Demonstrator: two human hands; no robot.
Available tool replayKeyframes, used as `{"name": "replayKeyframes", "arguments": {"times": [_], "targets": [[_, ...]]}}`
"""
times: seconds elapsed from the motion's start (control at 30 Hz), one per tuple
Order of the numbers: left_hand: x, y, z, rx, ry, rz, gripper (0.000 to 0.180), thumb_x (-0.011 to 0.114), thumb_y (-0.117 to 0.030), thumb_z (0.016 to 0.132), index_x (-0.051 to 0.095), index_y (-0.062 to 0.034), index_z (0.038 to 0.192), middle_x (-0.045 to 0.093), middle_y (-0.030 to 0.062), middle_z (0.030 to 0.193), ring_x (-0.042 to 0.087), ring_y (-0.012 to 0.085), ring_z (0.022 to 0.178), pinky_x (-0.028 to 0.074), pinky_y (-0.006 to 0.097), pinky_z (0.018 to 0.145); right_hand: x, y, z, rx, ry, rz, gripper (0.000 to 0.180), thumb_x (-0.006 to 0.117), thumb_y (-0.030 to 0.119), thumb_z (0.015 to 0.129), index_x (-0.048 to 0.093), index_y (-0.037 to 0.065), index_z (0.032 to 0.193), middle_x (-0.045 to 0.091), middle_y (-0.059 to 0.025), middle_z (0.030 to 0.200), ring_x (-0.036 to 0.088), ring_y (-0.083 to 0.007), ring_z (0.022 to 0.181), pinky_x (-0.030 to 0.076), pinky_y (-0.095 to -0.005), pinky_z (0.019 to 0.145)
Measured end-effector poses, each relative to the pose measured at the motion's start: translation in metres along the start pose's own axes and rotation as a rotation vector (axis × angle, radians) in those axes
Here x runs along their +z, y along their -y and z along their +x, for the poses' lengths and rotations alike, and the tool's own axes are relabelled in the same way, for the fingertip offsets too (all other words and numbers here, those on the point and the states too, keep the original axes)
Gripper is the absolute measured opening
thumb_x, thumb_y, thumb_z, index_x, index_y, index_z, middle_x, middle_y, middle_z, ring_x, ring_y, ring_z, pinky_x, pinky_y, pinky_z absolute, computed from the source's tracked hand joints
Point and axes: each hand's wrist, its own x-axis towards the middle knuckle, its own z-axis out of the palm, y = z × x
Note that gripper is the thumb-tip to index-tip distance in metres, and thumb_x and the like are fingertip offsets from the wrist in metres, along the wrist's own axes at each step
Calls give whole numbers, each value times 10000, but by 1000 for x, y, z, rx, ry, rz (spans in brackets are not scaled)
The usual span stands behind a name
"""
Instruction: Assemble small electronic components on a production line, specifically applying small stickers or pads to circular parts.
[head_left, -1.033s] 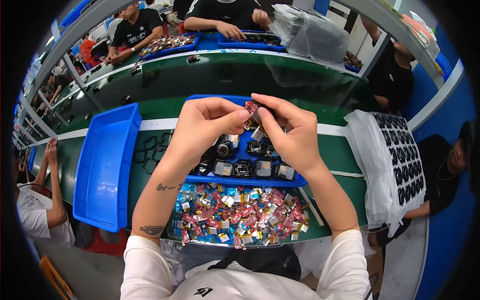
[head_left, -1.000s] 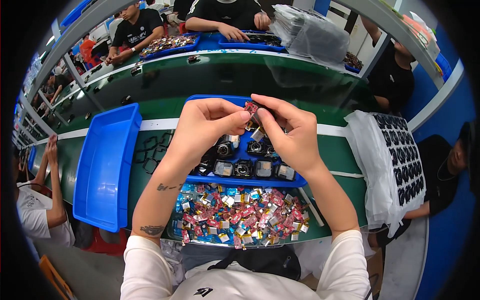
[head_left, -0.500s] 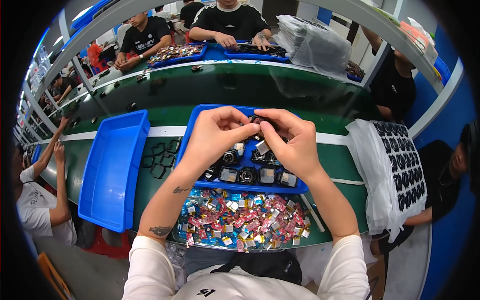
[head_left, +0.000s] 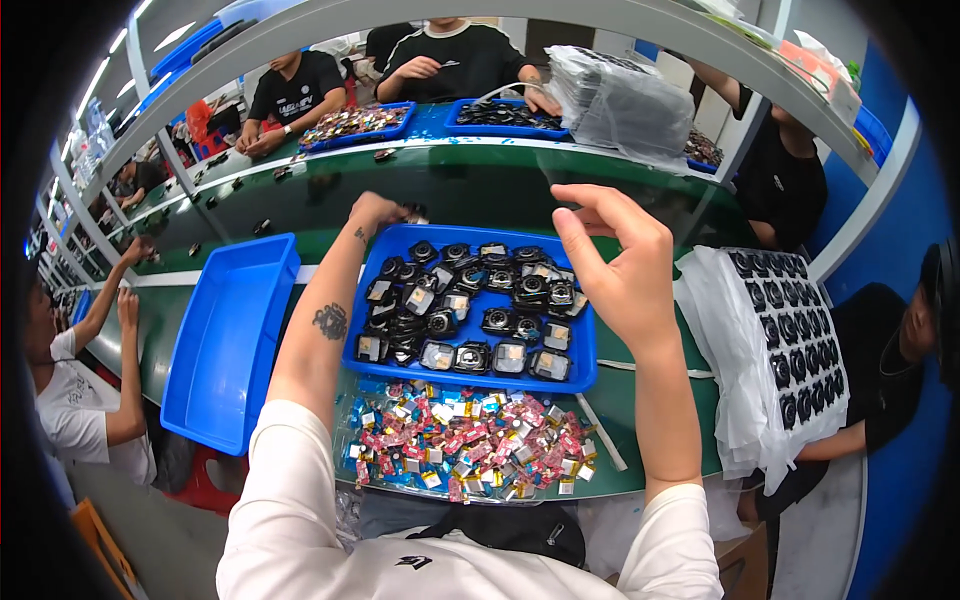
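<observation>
My left hand [head_left: 375, 212] reaches out past the far rim of a blue tray [head_left: 470, 382], over the green belt [head_left: 450, 190]. Its fingers are closed on a small dark part [head_left: 413, 211]. My right hand [head_left: 612, 262] is raised above the tray's right side with fingers spread and nothing seen in it. The tray holds several small black camera-like parts [head_left: 470, 300]. A heap of small coloured foil packets [head_left: 470, 445] lies in front of the tray, near my body.
A bare blue bin [head_left: 225, 340] stands at the left. On the right a white sheet [head_left: 790, 330] carries rows of black parts. Other people work across the belt at blue trays [head_left: 500, 115], beside a stack of bagged goods [head_left: 620, 100]. A person sits at the far right.
My hands were together over the tray on one small part. They have come apart: the left hand moved forward to the belt with the part, and the right hand lifted and opened.
</observation>
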Motion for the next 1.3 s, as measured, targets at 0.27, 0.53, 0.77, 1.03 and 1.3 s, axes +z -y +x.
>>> {"name": "replayKeyframes", "arguments": {"times": [0.27, 0.53, 0.77, 1.03, 1.3], "targets": [[-14, -26, -24, 269, -48, 307, 402, 757, -377, 655, 712, -31, 853, 693, 136, 846, 679, 246, 778, 524, 347, 716, -14, -13, 0, -72, 7, -110, 125, 633, 70, 779, 637, -10, 875, 655, -130, 805, 658, -211, 669, 488, -303, 599], [-35, -72, -291, 855, 314, -7, 170, 700, -175, 764, 702, -29, 853, 646, 104, 648, 624, 180, 575, 471, 293, 523, -2, -20, -4, -127, 50, -117, 99, 624, 107, 770, 645, 14, 796, 658, -118, 742, 660, -225, 663, 496, -308, 579], [-13, -55, -343, 808, 414, 356, 186, 719, -242, 727, 709, -90, 833, 610, 90, 570, 607, 274, 534, 473, 367, 512, 10, -15, -13, -101, 199, -168, 163, 636, 202, 791, 671, 45, 764, 659, -104, 696, 644, -262, 631, 499, -331, 573], [-57, -85, -334, 735, 446, -227, 126, 747, -131, 729, 664, -36, 733, 589, 2, 644, 497, 54, 560, 370, 228, 497, 7, -7, -13, 66, 723, 258, 226, 694, 209, 770, 675, -1, 851, 660, -124, 720, 666, -195, 670, 512, -276, 614], [-65, -118, -322, 661, 309, -750, 125, 704, -88, 809, 632, 14, 816, 645, 28, 757, 584, 45, 680, 449, 168, 601, -4, 5, -7, 421, 536, 763, 237, 481, 41, 907, 581, -25, 1111, 650, -72, 885, 619, -94, 779, 494, -223, 680]]}}
